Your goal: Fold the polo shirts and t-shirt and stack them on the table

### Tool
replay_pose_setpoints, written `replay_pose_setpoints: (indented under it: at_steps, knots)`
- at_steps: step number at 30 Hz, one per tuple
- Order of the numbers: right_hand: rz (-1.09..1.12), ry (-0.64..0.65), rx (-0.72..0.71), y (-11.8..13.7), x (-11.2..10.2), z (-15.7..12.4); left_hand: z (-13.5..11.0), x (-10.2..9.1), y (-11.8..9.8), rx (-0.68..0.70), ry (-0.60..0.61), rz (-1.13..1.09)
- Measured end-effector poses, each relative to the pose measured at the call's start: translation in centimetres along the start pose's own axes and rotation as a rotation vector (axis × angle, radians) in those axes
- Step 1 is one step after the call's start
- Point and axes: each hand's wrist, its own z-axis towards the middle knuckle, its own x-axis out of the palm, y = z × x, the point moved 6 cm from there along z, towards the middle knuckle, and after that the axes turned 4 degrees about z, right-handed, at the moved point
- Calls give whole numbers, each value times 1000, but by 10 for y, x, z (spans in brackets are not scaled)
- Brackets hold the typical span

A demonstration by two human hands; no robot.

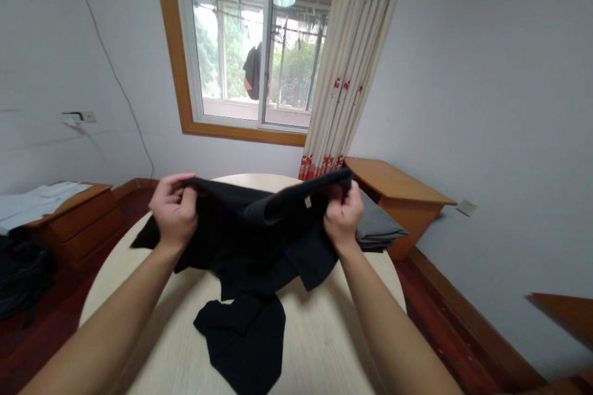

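A black garment (259, 241) hangs stretched between my two hands above the round table. Its upper edge sags in the middle, and a small white label shows near the right end. Closed around the left end of that edge is my left hand (175, 207). My right hand (343, 213) grips the right end, some fingers hidden by the cloth. Black fabric (248, 339) also lies crumpled on the near part of the table; whether it is part of the same garment I cannot tell. The garment's exact kind is unclear.
The round pale table (319, 345) stands before me. Folded grey and dark clothes (377, 222) are stacked at its right edge. Beyond is a wooden desk (393, 182); at left, a wooden cabinet (92, 222) with white papers or cloth on top. A curtain (349, 62) hangs beside the window.
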Motion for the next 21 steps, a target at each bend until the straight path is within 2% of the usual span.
replay_pose_setpoints:
  at_steps: [2,4,5,7,10,13,16,21]
  knots:
    - [-66,263,11,-20,44,38,23,43,20,8,246,106]
    - [-179,477,90,-44,83,57,34,81,49,-17,482,273]
    - [-246,560,135,-54,97,57,32,94,64,-41,581,368]
    - [-360,682,182,-65,113,38,17,106,90,-71,750,521]
    - [-362,861,132,-57,116,-24,-37,99,113,-53,1037,609]
    - [-294,1012,93,-41,107,-92,-95,75,123,-58,1209,632]
    - [-230,1103,146,-37,99,-136,-128,54,121,-81,1258,637]
    - [-183,1115,155,-49,94,-157,-141,44,110,-59,1274,551]
